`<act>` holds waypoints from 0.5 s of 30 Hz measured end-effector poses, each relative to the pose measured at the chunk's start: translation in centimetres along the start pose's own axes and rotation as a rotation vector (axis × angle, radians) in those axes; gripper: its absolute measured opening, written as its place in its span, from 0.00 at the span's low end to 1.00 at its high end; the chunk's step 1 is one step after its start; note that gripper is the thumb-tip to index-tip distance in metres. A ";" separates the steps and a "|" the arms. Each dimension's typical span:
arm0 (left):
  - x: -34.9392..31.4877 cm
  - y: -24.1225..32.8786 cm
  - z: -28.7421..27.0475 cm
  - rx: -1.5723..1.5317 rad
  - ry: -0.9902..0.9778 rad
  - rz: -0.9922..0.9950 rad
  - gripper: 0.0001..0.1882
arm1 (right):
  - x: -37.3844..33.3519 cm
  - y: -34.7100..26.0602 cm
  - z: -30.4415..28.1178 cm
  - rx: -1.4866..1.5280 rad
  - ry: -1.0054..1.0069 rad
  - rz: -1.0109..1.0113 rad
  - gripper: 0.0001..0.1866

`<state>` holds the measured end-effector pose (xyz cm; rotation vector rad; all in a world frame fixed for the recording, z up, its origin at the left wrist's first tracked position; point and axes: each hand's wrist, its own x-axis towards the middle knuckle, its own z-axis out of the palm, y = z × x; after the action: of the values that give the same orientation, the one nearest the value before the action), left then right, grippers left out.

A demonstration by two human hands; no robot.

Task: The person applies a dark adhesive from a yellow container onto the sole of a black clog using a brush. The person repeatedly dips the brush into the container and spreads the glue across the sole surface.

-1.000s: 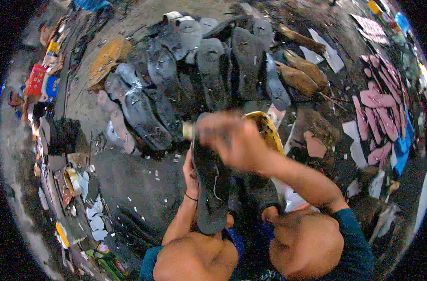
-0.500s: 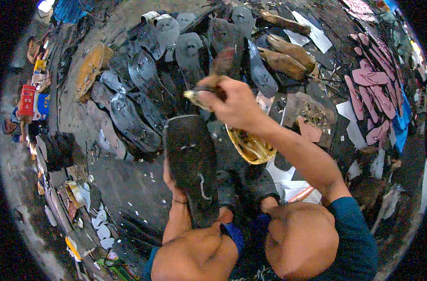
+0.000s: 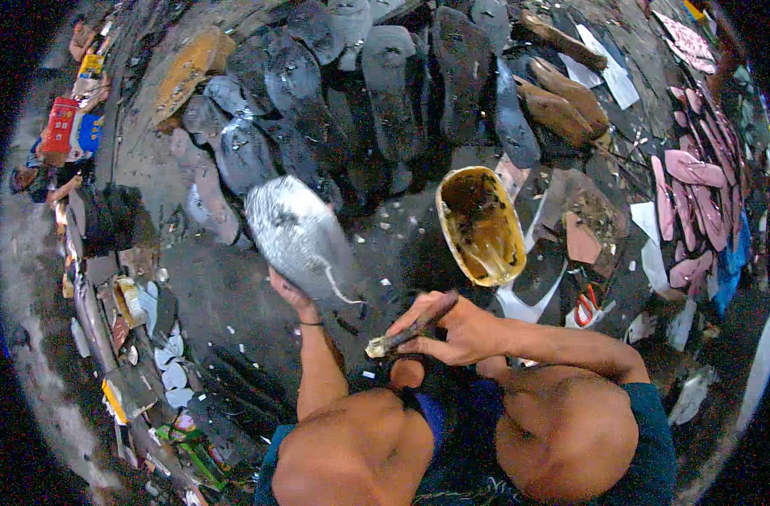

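Note:
My left hand (image 3: 290, 297) grips a dark sandal-shaped sole (image 3: 296, 236) from below, at its edge. The sole is tilted and its upper face gleams wet and whitish in the light, with a pale strand near its lower end. In my right hand (image 3: 462, 331) is a brush (image 3: 406, 333) with a dark handle and a pale, gummy tip pointing left, apart from the sole. A yellow tub (image 3: 443, 228) with thick amber, glue-like stuff and dark residue inside stands on the ground beyond my right hand.
Several dark glossy soles (image 3: 391, 93) lie in rows ahead. Wooden foot-shaped lasts (image 3: 558, 110) are at the far right, pink sandal pieces (image 3: 701, 198) further right. Red-handled scissors (image 3: 585, 305) lie near my right forearm. Scraps (image 3: 175, 371) litter the left, where another person (image 3: 30, 173) shows.
My right hand has come down toward my knees with the brush. My left hand has moved the sole leftward and tilted it, so its face now shines. The view has shifted.

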<state>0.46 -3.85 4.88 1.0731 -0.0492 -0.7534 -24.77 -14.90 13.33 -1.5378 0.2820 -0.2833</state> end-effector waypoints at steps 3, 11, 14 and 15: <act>-5.2 0.9 -7.3 0.216 0.044 -0.145 0.28 | 0.6 2.3 -4.9 -0.308 0.520 0.131 0.10; -11.0 2.5 -3.1 -0.092 -0.147 -0.713 0.25 | -0.3 2.0 -8.9 -0.677 0.834 0.228 0.10; -10.9 2.3 -4.3 -0.056 -0.033 -0.631 0.25 | -5.5 -1.9 -8.2 -1.220 0.455 0.419 0.11; -10.2 2.1 -4.4 -0.042 -0.010 -0.595 0.25 | -7.0 -2.2 -8.2 -1.119 0.049 0.763 0.12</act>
<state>-4.41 6.02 7.57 1.0515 0.2878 -1.2873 -34.21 -20.15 15.39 -2.3464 1.1672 0.5451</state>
